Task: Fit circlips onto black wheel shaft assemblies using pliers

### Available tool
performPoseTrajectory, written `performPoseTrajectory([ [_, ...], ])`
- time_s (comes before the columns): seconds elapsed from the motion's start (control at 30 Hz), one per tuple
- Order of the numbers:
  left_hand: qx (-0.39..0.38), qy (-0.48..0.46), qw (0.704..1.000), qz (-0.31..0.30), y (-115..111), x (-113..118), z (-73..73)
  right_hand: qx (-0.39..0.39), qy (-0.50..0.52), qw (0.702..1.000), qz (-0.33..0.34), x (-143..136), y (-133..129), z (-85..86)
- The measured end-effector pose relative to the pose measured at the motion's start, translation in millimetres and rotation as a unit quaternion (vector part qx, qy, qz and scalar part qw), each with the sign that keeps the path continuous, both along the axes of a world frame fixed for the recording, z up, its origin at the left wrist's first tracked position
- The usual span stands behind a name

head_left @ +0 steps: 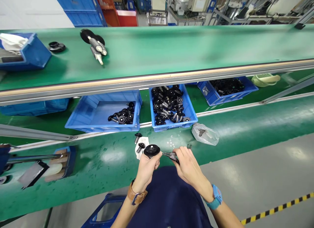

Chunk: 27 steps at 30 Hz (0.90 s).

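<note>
My left hand [147,166] is wrapped round a part with a round black disc [151,150] on top, held above the green bench near its front edge. In my right hand [187,162] are pliers [173,155], their tips pointing left and close to the disc part. Whether the tips touch it is too small to tell. Just behind, several small rings [171,143] lie scattered on the bench. Two black-and-grey parts rest by my left hand, one [140,146] on a white cloth [145,141]. A clear plastic bag [205,134] of small metal pieces sits beyond my right hand.
Two blue bins, left [88,128] and middle [173,126], hold black parts; a third [220,98] stands farther right. A raised green shelf [171,45] spans the back with more parts. At the left is a bench fixture [68,162]. A blue stool [104,211] stands below the bench.
</note>
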<state>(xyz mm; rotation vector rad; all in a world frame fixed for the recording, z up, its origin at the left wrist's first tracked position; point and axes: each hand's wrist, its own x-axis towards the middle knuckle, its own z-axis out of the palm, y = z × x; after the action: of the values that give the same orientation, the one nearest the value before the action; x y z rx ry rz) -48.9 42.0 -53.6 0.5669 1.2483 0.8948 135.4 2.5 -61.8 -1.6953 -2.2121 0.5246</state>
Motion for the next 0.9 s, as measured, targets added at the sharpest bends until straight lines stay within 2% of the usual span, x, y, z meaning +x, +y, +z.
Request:
performPoseTrajectory([
  [0.9,0.004,0.002,1.0,0.0,-2.6,-1.2,0.7,-0.006,-0.004,1.0,-0.011,-0.2,-4.0,-1.1],
])
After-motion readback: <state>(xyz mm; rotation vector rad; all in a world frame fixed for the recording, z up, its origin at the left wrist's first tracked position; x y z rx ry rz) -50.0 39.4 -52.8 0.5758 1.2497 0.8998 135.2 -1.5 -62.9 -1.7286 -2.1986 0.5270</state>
